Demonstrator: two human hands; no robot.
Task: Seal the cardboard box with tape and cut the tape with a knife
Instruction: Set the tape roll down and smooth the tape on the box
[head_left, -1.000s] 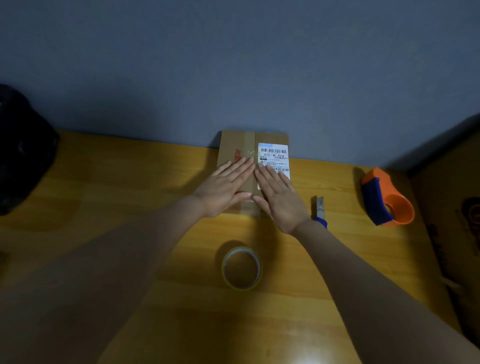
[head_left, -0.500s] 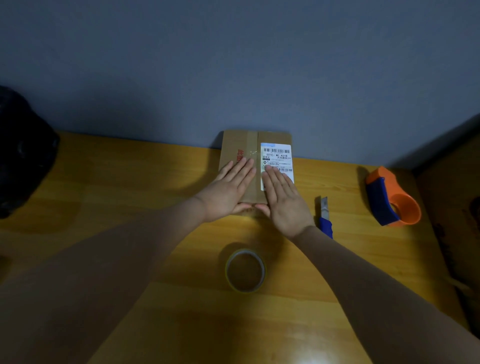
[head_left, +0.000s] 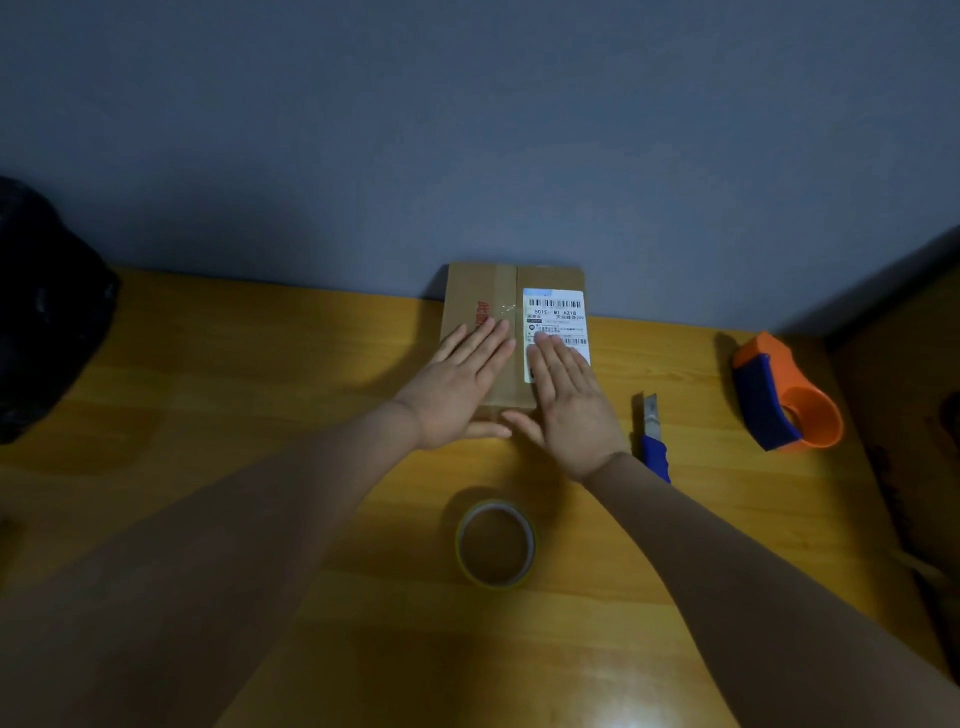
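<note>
Wooden worktop (head_left: 234, 415), cardboard box (head_left: 480, 296) at its far edge against the wall. Left hand (head_left: 457, 387) and right hand (head_left: 569, 405) lie spread flat on the lid, holding nothing, pressing flaps down. Sealing looks not begun; next, reach for the tape roll (head_left: 496, 543) near the body. Orange tape dispenser (head_left: 784, 395) far right; utility knife (head_left: 652, 436) just beside right wrist. Nothing blocks the way.

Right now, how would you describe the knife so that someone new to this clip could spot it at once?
Start at the cardboard box against the wall on the wooden table. Just right of it, beside the right hand, the knife lies flat, blade pointing toward the wall. It is slim, with a blue handle and grey blade, unlike the bulky orange dispenser farther right or the round tape roll nearer the camera.
</note>
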